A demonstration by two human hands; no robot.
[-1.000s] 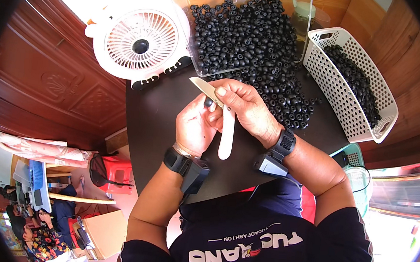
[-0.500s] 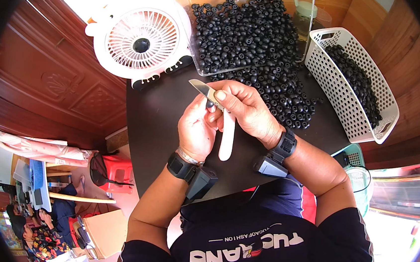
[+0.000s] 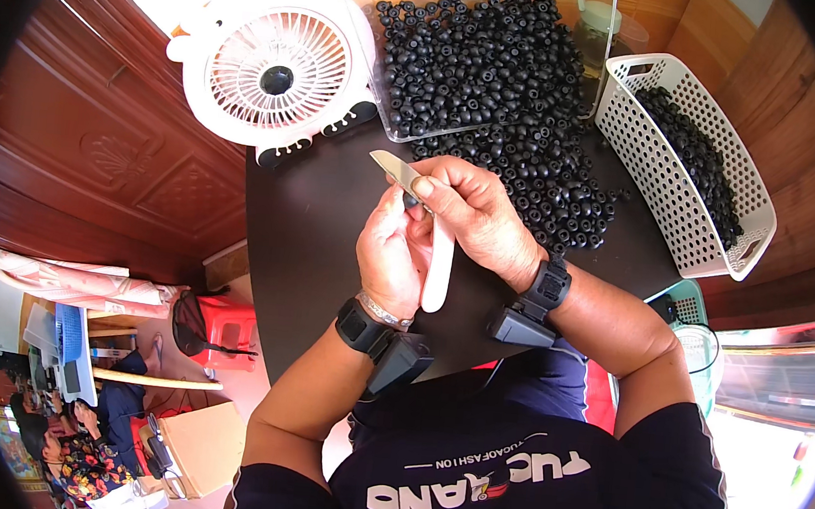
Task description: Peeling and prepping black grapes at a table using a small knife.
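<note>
My right hand [image 3: 479, 212] is closed around a folding-type knife [image 3: 438, 275]. Its pale pink-white handle hangs down toward me, and its short blade points to the upper left. The right thumb presses flat on the blade near its base. Just below the blade, my left hand [image 3: 392, 263] is closed with its fingertips on a small dark rounded piece [image 3: 410, 200], mostly hidden by the blade and fingers. Beyond my hands spreads a heap of similar black pieces with holes [image 3: 558, 195], spilling out of a clear plastic bin [image 3: 400, 138] lying on the dark table [image 3: 309, 217].
A white fan [image 3: 277, 78] stands at the far left of the table. At the right sits a white perforated basket [image 3: 667, 171] holding more black pieces. A lidded jar [image 3: 597, 24] is behind the bin. Farther left are a red stool [image 3: 226, 331] and a person [image 3: 85, 454].
My left hand has shifted slightly right and turned, closer against the knife handle. Less of the small dark piece shows now. My right hand has barely moved.
</note>
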